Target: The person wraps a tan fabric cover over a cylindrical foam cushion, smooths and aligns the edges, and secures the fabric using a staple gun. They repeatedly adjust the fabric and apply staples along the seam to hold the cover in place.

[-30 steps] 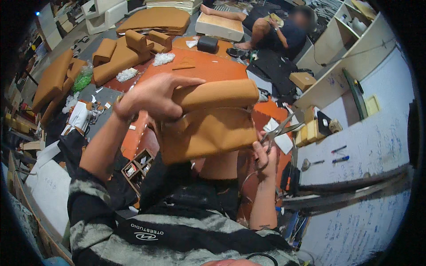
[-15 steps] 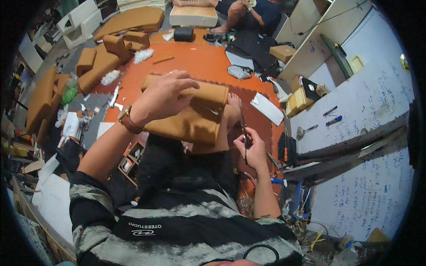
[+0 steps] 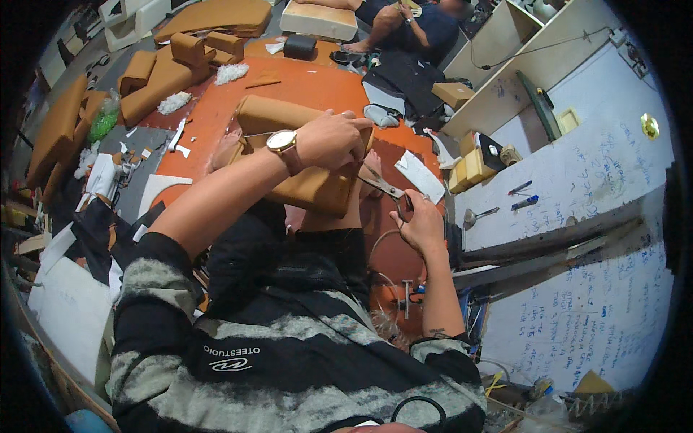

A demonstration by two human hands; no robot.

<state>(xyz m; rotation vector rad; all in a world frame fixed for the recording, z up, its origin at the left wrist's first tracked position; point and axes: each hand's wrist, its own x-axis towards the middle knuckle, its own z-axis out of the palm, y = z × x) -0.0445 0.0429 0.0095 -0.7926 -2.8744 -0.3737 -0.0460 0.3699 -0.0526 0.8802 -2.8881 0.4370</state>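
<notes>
A tan upholstered piece point(image 3: 310, 189) with a rounded roll along its far side rests over my legs. My left hand point(image 3: 336, 137) lies across it, wristwatch on, fingers closed on its right end at the seam. Just beside those fingers are the tips of metal scissors point(image 3: 390, 189), held low at the right by my right hand point(image 3: 421, 222), fingers wrapped round the handles. My bare feet show partly on either side of the piece.
An orange mat point(image 3: 317, 97) spreads beyond me, with tan cushions point(image 3: 151, 101) and white stuffing point(image 3: 231, 72) at left. Another person point(image 3: 411, 36) sits at the back. A pale shelving unit point(image 3: 484, 101) and marked white boards point(image 3: 592, 173) line the right, holding pens and yellow foam blocks point(image 3: 469, 166).
My left hand has moved right across the piece to its end. The scissors have swung toward the piece, blades now reaching its seam. The roll has shifted farther from me.
</notes>
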